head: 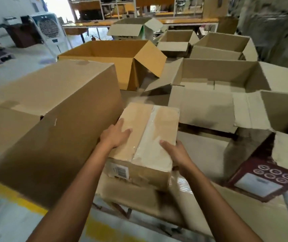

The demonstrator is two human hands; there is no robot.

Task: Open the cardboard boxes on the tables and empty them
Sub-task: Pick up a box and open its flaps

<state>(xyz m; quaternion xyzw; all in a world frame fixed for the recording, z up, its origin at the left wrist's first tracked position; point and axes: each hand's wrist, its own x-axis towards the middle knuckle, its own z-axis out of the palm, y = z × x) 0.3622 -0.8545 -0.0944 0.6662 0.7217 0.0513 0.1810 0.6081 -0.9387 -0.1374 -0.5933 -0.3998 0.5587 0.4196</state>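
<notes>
A small sealed cardboard box (145, 137) with clear tape along its top and a white label on its near face sits in front of me, resting on another box (131, 194). My left hand (115, 136) lies flat on its top left side. My right hand (176, 154) grips its near right corner, thumb on top. A large closed box (56, 119) stands right beside it on the left.
Several open boxes stand beyond: a yellow-brown one (108, 56), a wide grey-brown one (218, 88) to the right, others behind. A maroon printed box (265, 177) with open flaps is at the right. An air cooler (48, 28) and shelving stand at the back. Yellow floor line (17, 198) below.
</notes>
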